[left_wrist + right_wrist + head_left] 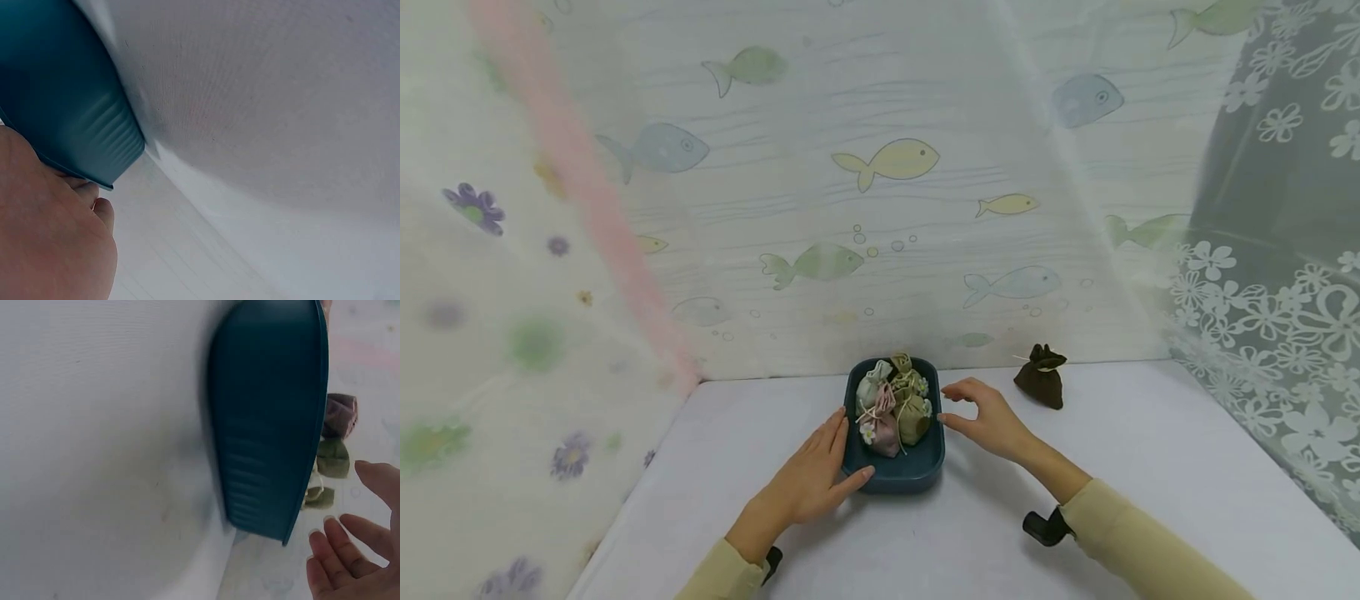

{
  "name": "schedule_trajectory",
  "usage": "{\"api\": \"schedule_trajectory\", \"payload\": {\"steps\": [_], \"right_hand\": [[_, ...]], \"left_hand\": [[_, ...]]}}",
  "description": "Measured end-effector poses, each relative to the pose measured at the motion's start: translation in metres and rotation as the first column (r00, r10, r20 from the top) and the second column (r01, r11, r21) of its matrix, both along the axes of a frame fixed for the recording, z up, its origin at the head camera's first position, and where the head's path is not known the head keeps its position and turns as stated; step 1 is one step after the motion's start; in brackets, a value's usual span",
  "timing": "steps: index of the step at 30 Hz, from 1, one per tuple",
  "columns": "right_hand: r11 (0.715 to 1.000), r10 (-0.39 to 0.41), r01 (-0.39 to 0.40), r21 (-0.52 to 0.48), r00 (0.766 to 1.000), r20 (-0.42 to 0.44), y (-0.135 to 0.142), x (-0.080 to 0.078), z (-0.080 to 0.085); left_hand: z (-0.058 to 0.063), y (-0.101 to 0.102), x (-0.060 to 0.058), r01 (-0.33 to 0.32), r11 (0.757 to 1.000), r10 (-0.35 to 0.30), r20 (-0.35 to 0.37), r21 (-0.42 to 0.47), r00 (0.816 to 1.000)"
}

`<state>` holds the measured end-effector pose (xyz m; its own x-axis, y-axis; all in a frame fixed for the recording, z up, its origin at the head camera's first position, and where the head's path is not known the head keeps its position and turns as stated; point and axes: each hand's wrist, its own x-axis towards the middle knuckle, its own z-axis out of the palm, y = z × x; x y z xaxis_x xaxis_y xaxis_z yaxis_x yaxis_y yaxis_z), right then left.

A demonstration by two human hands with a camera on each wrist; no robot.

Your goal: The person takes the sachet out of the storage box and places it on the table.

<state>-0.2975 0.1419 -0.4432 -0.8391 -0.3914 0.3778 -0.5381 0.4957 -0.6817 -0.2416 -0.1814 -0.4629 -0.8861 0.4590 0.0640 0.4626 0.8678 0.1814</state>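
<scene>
A dark teal basin (pixel 898 475) stands on the white table with several small drawstring pouches inside: a pink pouch (pixel 883 435), a pale grey-green pouch (pixel 869 385) and olive pouches (pixel 913 419) with little white flowers. My left hand (pixel 812 471) lies along the basin's left side, fingers extended at the rim and thumb over the near left edge. On the other side, my right hand (pixel 988 417) is beside the right rim, thumb and fingers spread apart with nothing between them. In the right wrist view its fingers (pixel 337 550) show next to the basin wall (pixel 269 419).
A dark brown drawstring pouch (pixel 1041 379) sits apart at the back right of the table (pixel 970 533). Behind the table hangs a fish-print curtain (pixel 887 250). Flowered sheer fabric (pixel 1262 333) drapes on the right, and a floral curtain (pixel 535 375) on the left.
</scene>
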Motion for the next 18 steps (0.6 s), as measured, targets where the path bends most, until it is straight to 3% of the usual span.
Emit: {"api": "schedule_trajectory", "payload": {"steps": [18], "right_hand": [[1.0, 0.014, -0.014, 0.026, 1.0, -0.017, -0.041, -0.017, -0.01]], "left_hand": [[0.002, 0.001, 0.0, 0.0, 1.0, 0.0, 0.009, 0.007, 1.0]]}}
